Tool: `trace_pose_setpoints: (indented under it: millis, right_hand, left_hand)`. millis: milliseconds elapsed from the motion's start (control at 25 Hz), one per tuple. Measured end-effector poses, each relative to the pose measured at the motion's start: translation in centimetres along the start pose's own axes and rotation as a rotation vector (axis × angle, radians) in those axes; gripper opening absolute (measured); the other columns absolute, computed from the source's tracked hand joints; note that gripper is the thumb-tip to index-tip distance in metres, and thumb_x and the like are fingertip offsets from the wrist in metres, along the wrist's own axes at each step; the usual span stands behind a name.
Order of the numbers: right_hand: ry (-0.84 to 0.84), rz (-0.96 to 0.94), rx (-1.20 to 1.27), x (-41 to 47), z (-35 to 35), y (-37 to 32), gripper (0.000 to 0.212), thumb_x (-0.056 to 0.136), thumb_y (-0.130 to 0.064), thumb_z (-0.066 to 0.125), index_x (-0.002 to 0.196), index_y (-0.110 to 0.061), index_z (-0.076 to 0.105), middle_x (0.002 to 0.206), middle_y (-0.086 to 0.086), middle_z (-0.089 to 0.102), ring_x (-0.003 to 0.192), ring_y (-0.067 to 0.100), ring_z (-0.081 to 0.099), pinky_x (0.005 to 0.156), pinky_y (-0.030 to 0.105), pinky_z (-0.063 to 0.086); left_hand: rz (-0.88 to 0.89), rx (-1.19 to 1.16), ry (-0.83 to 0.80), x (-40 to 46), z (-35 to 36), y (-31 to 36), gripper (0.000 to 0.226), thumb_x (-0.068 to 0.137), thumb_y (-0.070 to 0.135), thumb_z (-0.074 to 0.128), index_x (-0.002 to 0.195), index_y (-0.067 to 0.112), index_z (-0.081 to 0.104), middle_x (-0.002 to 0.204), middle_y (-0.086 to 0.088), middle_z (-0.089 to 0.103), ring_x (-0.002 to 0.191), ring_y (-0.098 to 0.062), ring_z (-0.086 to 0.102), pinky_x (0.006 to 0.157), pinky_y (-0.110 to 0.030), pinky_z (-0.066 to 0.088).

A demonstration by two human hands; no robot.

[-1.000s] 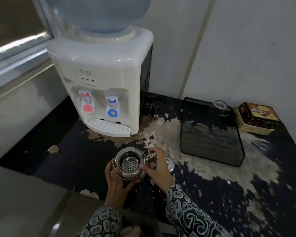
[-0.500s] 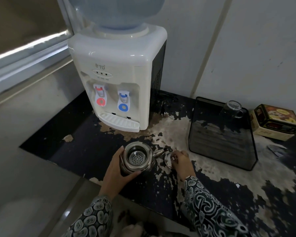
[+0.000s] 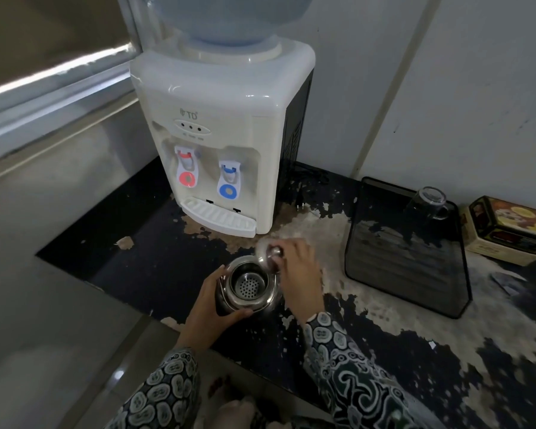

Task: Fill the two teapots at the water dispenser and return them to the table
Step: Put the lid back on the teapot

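A steel teapot [image 3: 247,289] stands open on the dark counter in front of the white water dispenser [image 3: 220,144]; its perforated strainer shows inside. My left hand [image 3: 212,308] grips the pot's left side. My right hand [image 3: 297,267] pinches the round steel lid [image 3: 268,252] by its knob, tilted just above the pot's far right rim. The dispenser has a red tap [image 3: 186,168] and a blue tap [image 3: 228,181] over a drip tray [image 3: 218,219]. Only one teapot is in view.
A black mesh tray [image 3: 406,252] with an upturned glass mug [image 3: 427,202] sits right of the dispenser. A printed tin box [image 3: 508,230] lies at the far right. The counter's worn coating [image 3: 322,230] shows pale patches. A window ledge runs along the left.
My right hand has picked the lid up from the counter right of the pot and brought it above the pot's rim. My left hand keeps holding the pot.
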State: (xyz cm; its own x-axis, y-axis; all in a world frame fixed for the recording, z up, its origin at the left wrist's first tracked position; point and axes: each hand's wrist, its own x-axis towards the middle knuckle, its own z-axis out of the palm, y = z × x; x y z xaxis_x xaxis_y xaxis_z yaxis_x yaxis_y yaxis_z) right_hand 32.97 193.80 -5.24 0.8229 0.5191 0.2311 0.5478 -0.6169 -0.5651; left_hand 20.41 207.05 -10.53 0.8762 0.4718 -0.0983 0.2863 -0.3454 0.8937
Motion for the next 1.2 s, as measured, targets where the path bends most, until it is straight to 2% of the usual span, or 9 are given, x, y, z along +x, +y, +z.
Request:
trace_pose_setpoints:
  millis: [80,200,440,640,840,960,1040,1120,1200]
  right_hand:
    - [-0.147,-0.182,-0.074,0.0,1.2,-1.2,0.029,0.094,-0.021,0.045,0.121,-0.014,0.053,0.126,0.009,0.051,0.116,0.026,0.045,0.100,0.036,0.032]
    - [-0.319,-0.255,-0.218,-0.3,2.6,-1.2,0.031,0.096,-0.025,0.039,0.126,-0.016,0.045,0.130,0.005,0.044,0.122,0.023,0.039,0.103,0.036,0.030]
    - [-0.302,-0.285,-0.192,-1.3,3.2,-0.8,0.033,0.095,-0.016,0.040,0.127,-0.014,0.043,0.130,0.006,0.044,0.123,0.023,0.040,0.106,0.035,0.031]
    - [-0.314,-0.306,-0.217,-1.1,3.3,-0.8,0.033,0.096,-0.013,0.038,0.128,-0.014,0.042,0.131,0.007,0.043,0.126,0.022,0.038,0.107,0.035,0.031]
    - [-0.389,-0.281,-0.188,-0.2,2.9,-0.6,0.030,0.094,-0.024,0.044,0.123,-0.018,0.046,0.127,0.002,0.045,0.120,0.020,0.042,0.102,0.037,0.037]
    - [-0.481,-0.233,0.016,0.7,2.0,0.1,0.039,0.086,-0.021,0.058,0.123,-0.017,0.047,0.124,0.004,0.046,0.114,0.022,0.046,0.095,0.040,0.043]
    - [-0.513,-0.147,0.192,0.8,1.7,0.7,0.049,0.081,-0.018,0.065,0.126,-0.019,0.044,0.125,0.003,0.044,0.117,0.019,0.046,0.098,0.035,0.043]
    - [-0.498,-0.082,0.341,0.4,1.4,0.9,0.050,0.081,-0.024,0.067,0.126,-0.025,0.043,0.124,-0.003,0.044,0.118,0.013,0.045,0.099,0.025,0.040]
    - [-0.511,-0.081,0.375,-0.2,1.1,1.5,0.057,0.078,-0.035,0.070,0.126,-0.032,0.041,0.123,-0.011,0.042,0.119,0.007,0.041,0.098,0.016,0.033]
  left_hand:
    - [-0.018,-0.011,-0.005,0.1,-0.1,-0.1,0.101,0.058,0.034,0.085,0.139,0.027,0.026,0.140,0.005,0.040,0.125,-0.006,0.041,0.100,-0.023,0.033]
    - [-0.015,-0.031,-0.018,0.1,0.0,-0.2,0.098,0.059,0.032,0.085,0.138,0.029,0.026,0.141,0.002,0.040,0.126,-0.009,0.042,0.103,-0.028,0.037]
    - [0.054,0.044,0.000,0.1,0.0,-0.2,0.086,0.058,0.042,0.082,0.126,0.047,0.029,0.140,0.010,0.036,0.125,-0.005,0.040,0.097,-0.024,0.036]
    - [0.067,0.141,-0.003,0.3,-0.6,0.5,0.078,0.053,0.052,0.079,0.114,0.054,0.031,0.132,0.022,0.033,0.117,-0.002,0.043,0.094,-0.030,0.042]
    - [0.061,0.382,-0.028,0.6,-1.4,1.4,0.086,0.052,0.064,0.074,0.124,0.032,0.039,0.138,0.014,0.034,0.120,-0.010,0.047,0.096,-0.036,0.043]
    - [0.180,0.704,-0.097,0.9,-1.7,1.9,0.108,0.049,0.080,0.057,0.138,0.026,0.028,0.149,0.013,0.020,0.140,-0.014,0.020,0.116,-0.049,0.018]
    - [0.282,0.816,-0.169,1.3,-1.5,2.1,0.111,0.057,0.075,0.059,0.145,0.024,0.014,0.152,0.012,0.010,0.144,-0.012,0.003,0.118,-0.045,0.003]
    - [0.324,0.823,-0.214,1.9,-1.4,2.4,0.102,0.066,0.060,0.067,0.145,0.023,0.016,0.154,0.007,0.015,0.144,-0.013,0.008,0.118,-0.038,0.004]
    - [0.308,0.770,-0.234,2.4,-1.7,2.9,0.095,0.067,0.055,0.069,0.144,0.023,0.023,0.153,0.005,0.022,0.142,-0.013,0.018,0.117,-0.035,0.018]
